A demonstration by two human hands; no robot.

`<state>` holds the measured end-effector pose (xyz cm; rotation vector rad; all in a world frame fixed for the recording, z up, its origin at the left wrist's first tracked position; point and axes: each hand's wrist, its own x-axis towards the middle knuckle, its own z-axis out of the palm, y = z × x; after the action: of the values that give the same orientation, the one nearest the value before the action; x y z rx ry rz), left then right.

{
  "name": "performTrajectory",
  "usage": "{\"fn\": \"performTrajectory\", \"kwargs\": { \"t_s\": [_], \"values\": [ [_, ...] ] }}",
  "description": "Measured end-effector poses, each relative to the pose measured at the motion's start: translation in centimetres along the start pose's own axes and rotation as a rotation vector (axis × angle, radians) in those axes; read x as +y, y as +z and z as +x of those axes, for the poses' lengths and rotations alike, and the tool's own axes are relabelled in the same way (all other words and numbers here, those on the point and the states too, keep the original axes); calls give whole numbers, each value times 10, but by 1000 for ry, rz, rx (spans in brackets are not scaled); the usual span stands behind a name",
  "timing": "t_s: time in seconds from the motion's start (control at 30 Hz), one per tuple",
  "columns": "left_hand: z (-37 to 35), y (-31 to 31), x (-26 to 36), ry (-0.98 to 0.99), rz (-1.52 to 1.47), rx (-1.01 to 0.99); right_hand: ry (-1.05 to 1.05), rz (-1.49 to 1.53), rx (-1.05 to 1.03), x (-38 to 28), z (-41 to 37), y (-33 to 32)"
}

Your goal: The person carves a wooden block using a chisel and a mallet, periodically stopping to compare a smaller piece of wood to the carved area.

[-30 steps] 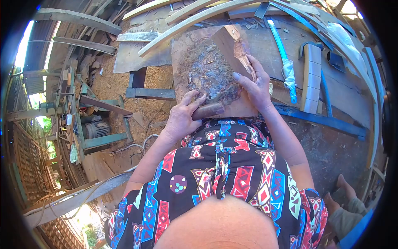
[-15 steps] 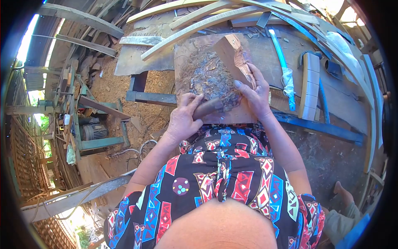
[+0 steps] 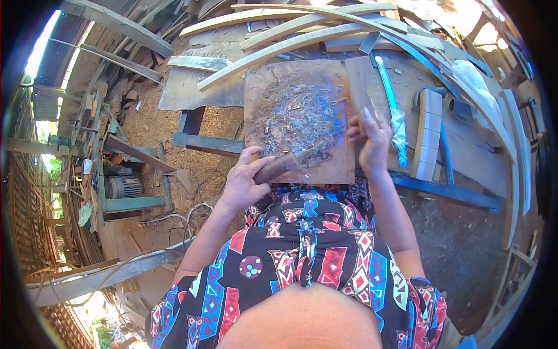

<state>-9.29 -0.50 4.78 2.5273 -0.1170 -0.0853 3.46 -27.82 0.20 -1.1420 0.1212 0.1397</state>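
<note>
My left hand (image 3: 243,181) is closed round a short, dark brown cylinder (image 3: 277,167), over the near edge of a square board (image 3: 342,166). What the cylinder is I cannot make out. My right hand (image 3: 372,139) is at the board's right edge, thumb raised and fingers loosely bent and apart, with nothing visible in it. Just beyond its fingertips a brown wooden block (image 3: 360,84) lies along the right side of the board. Dark shavings and chips (image 3: 299,116) cover the middle of the board.
Curved wooden strips (image 3: 285,43) lie across the far side of the worktable. To the right are a turquoise tool with a wrapped handle (image 3: 390,99) and a light slatted wooden piece (image 3: 428,134). A motor (image 3: 125,187) stands at left, near sawdust on the ground.
The wooden block has gone from my right hand's grasp to lying at the board's right side. My right hand has let go and shifted slightly right. My left hand moved slightly toward me with the cylinder.
</note>
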Motion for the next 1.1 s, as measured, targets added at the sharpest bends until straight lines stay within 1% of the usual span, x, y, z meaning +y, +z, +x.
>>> {"fn": "performTrajectory", "kwargs": {
  "t_s": [0.03, 0.07, 0.1, 0.13, 0.17, 0.2, 0.23, 0.27, 0.3, 0.37, 0.4, 0.43, 0.47, 0.53, 0.6, 0.63, 0.67, 0.7, 0.73, 0.77, 0.8, 0.83, 0.87, 0.9, 0.97, 1.03, 1.1],
  "values": [
    [-2, -1, -3, -22, -43, 42, 0, -1, -8, -6, 0, -6],
    [-3, -2, -10, -26, -43, 48, -90, -104, 53, -14, -1, -13],
    [-2, -2, -18, -86, -128, 98, -179, -207, 114, -21, -3, -20],
    [-2, -2, -25, -146, -213, 147, -177, -210, 107, -29, -6, -28],
    [-1, -1, -29, -151, -217, 150, -302, -369, 123, -37, -11, -37],
    [0, 1, -33, -211, -250, 210, -428, -529, 140, -42, -15, -45],
    [3, 4, -38, -271, -284, 270, -429, -536, 137, -46, -19, -55],
    [8, 7, -42, -293, -358, 303, -494, -872, 194, -51, -23, -65],
    [11, 9, -44, -292, -366, 304, -553, -1211, 253, -54, -24, -70],
    [18, 10, -43, -328, -250, 323, -531, -1265, 257, -53, -25, -67],
    [21, 11, -46, -303, -164, 323, -472, -1432, 209, -53, -26, -62],
    [22, 13, -46, -298, -167, 320, -408, -1595, 160, -53, -26, -57],
    [24, 15, -46, -296, -148, 343, -468, -1626, 165, -49, -25, -55],
    [26, 17, -48, -292, -132, 369, -470, -1635, 144, -54, -21, -55],
    [26, 16, -51, -377, -191, 291, -477, -1637, 114, -69, -22, -45],
    [27, 14, -49, -378, -189, 296, -565, -1373, 36, -87, -28, -33],
    [28, 11, -44, -394, -293, 287, -638, -1105, -39, -108, -37, -17],
    [28, 10, -41, -408, -399, 273, -592, -800, -164, -141, -60, 8],
    [28, 11, -45, -406, -399, 268, -637, -574, -355, -161, -76, 20],
    [29, 12, -51, -404, -407, 256, -691, -317, -656, -175, -86, 25],
    [30, 13, -53, -401, -416, 245, -696, -107, -973, -184, -89, 25],
    [31, 13, -50, -395, -418, 244, -657, 47, -1236, -190, -91, 28],
    [31, 11, -46, -399, -365, 245, -612, 131, -1415, -190, -95, 33],
    [30, 10, -44, -404, -309, 250, -578, 160, -1515, -190, -98, 35],
    [29, 11, -47, -381, -257, 252, -520, 155, -1596, -186, -104, 37],
    [29, 12, -44, -394, -261, 264, -494, 115, -1600, -182, -105, 36],
    [29, 15, -54, -390, -240, 256, -489, 80, -1576, -182, -106, 33]
  ]
}}
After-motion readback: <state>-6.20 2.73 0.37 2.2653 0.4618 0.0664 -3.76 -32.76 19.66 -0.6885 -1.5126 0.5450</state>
